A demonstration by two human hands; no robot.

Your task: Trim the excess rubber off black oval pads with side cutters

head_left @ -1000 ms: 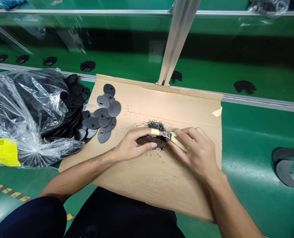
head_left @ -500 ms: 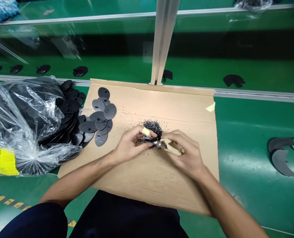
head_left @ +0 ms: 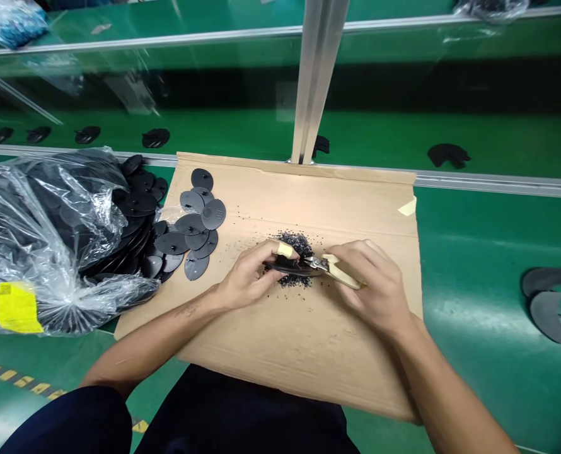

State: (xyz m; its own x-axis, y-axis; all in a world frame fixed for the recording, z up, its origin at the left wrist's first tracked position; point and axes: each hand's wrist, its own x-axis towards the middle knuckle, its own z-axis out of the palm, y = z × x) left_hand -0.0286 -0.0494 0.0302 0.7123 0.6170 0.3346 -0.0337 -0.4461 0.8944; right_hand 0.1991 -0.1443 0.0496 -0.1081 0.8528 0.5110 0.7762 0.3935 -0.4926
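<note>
Between the thumb and fingers of my left hand (head_left: 254, 271) is a black plastic disc (head_left: 292, 269), held edge-on toward me. A strip of yellow tape is wrapped around one finger. My right hand (head_left: 375, 280) is closed around cream-handled cutting pliers (head_left: 341, 272). Their metal jaws reach the disc's upper face beside my left fingertips; whether they bite on anything is too small to tell. Directly under the disc lies a heap of tiny black plastic bits (head_left: 294, 243), scattered over the cardboard sheet (head_left: 271, 343).
Several loose black discs (head_left: 190, 224) lie on the cardboard's left side. A clear plastic bag (head_left: 48, 233) with more discs spills beside them. Curved black pieces (head_left: 552, 306) rest on the green surface at right. A metal post (head_left: 318, 82) rises behind the cardboard.
The disc has turned so more of its long edge shows. The pliers and my right hand have shifted slightly right, and the jaws are now more visible. The whole view has shifted a little.
</note>
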